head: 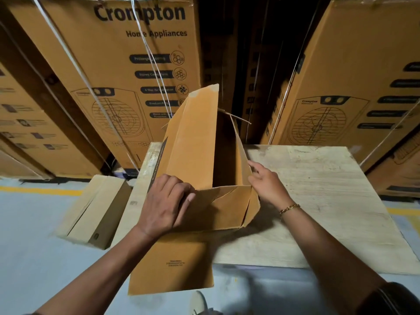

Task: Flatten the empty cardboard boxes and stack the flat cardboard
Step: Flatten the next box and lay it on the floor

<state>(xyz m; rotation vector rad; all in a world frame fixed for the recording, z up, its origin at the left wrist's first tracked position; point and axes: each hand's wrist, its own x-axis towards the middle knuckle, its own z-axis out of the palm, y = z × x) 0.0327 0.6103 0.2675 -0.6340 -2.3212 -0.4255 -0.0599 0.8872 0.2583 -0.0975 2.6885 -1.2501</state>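
Observation:
An open, empty brown cardboard box [193, 144] stands on a pale wooden board [318, 196], its dark inside facing me. One long flap rises at the far left, and another flap hangs down toward me over the board's edge. My left hand [167, 204] grips the near rim at the box's left corner, fingers curled over the folded flap. At the near right corner my right hand [266, 184] holds the right side wall, fingers on its edge. A gold bracelet is on that wrist.
A closed small cardboard box [95, 210] lies on the grey floor left of the board. Tall strapped Crompton appliance cartons [127, 71] wall off the back, with a dark gap [245, 53] between them. A yellow floor line [41, 190] runs at left. A shoe [200, 303] shows below.

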